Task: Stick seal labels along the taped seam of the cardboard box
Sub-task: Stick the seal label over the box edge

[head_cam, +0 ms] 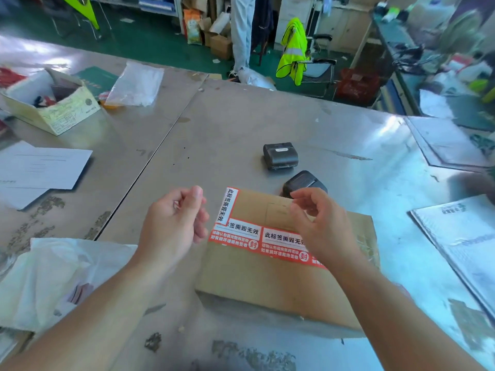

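Observation:
A flat cardboard box (pixel 267 285) lies on the metal table (pixel 214 124) in front of me. Red and white seal labels run across its top in a row: one (pixel 235 236) at the left end and a second (pixel 284 241) beside it, with the row continuing under my right hand. Another seal label (pixel 227 206) runs along the box's far left edge. My left hand (pixel 174 223) hovers just left of the box, fingers loosely curled, holding nothing. Above the box's far half, my right hand (pixel 318 223) has its thumb and forefinger close together, with nothing visible between them.
Two small black label printers (pixel 280 155) (pixel 304 183) sit just beyond the box. A white plastic bag (pixel 53 277) lies at the near left, papers (pixel 40 170) and an open carton (pixel 51 103) farther left, a printed booklet (pixel 460 236) at the right. A person's legs (pixel 242 33) stand beyond the table.

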